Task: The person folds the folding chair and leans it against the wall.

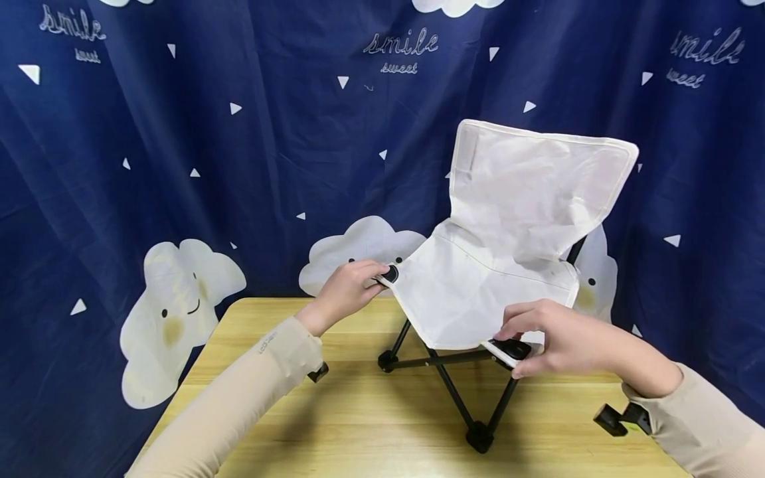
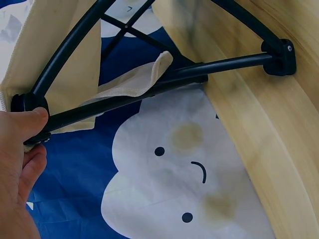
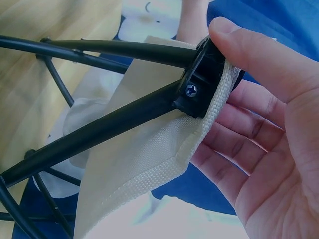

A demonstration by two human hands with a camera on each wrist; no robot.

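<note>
A small folding chair (image 1: 472, 285) with white fabric and a black tube frame stands unfolded on the wooden table, its backrest (image 1: 532, 179) upright. My left hand (image 1: 346, 290) grips the seat's front left corner, thumb against the black plastic joint (image 2: 30, 103). At the front right corner, my right hand (image 1: 564, 337) pinches another black joint (image 3: 199, 79) between thumb and fingers, with the fabric's woven edge (image 3: 217, 102) beside it. Crossed black legs (image 1: 454, 392) run below the seat to the table. In the head view, the fabric hides much of the rear frame.
The pale wooden table (image 1: 263, 425) extends to the left and front of the chair. Behind it hangs a dark blue curtain (image 1: 269, 133) with clouds and white triangles. A black wrist mount (image 1: 621, 419) sits at my right cuff.
</note>
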